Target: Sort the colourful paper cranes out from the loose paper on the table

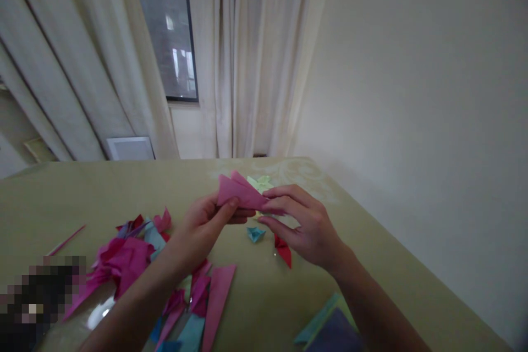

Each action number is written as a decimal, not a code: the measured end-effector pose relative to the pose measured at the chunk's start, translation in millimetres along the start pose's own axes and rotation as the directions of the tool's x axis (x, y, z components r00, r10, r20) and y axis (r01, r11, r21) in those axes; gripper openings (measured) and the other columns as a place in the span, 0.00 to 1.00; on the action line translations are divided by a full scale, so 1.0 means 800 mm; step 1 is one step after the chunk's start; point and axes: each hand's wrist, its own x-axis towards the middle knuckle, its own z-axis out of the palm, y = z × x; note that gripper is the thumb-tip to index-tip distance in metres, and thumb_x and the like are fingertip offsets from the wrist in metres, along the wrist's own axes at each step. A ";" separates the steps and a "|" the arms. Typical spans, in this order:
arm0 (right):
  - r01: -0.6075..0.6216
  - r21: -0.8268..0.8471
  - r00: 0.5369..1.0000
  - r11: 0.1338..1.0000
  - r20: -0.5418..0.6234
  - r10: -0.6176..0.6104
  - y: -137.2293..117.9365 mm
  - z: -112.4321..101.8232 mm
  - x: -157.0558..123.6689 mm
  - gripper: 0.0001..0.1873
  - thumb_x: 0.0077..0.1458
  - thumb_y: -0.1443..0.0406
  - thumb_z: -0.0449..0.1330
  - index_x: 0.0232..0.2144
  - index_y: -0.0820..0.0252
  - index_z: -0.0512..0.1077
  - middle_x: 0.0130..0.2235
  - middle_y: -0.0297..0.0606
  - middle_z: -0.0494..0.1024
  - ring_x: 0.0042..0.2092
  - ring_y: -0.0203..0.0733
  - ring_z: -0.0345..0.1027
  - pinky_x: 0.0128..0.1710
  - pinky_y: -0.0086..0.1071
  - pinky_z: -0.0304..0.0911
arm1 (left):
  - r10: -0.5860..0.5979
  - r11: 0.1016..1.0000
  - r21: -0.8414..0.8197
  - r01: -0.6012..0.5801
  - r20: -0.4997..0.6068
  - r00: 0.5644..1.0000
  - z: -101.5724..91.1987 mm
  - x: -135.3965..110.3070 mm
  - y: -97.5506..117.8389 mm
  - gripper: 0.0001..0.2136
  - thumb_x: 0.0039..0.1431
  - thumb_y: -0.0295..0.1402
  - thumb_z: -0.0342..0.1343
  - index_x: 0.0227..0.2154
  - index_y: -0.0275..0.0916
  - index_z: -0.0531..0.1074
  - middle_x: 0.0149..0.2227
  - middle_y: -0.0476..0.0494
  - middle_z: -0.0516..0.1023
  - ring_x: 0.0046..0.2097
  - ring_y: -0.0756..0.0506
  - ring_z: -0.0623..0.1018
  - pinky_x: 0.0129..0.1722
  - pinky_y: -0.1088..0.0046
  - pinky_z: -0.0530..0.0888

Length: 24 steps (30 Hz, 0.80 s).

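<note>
Both my hands hold a folded pink paper piece (240, 191) above the olive-green table (82, 192). My left hand (202, 226) pinches its left end between thumb and fingers. My right hand (303, 225) pinches its right tip with fingertips pressed together. Just behind the pink paper lies a pale green folded paper (259, 182). Below my hands on the table lie a small blue folded piece (255, 234) and a small red folded piece (284, 250).
A heap of pink, magenta and blue paper scraps (132, 256) lies at the left, with long pink strips (216, 297) nearer me. Teal and purple sheets (330, 327) lie at the bottom right. Curtains and a window stand beyond the table's far edge; a wall runs along the right.
</note>
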 end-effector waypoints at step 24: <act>-0.613 0.449 0.759 0.650 0.105 0.643 -0.068 -0.053 -0.213 0.20 0.63 0.47 0.65 0.40 0.58 0.74 0.22 0.28 0.71 0.24 0.36 0.66 0.24 0.28 0.61 | -0.151 0.755 0.656 -0.021 0.206 0.967 0.179 -0.173 -0.048 0.14 0.73 0.41 0.45 0.52 0.40 0.67 0.43 0.38 0.82 0.44 0.38 0.79 0.42 0.67 0.69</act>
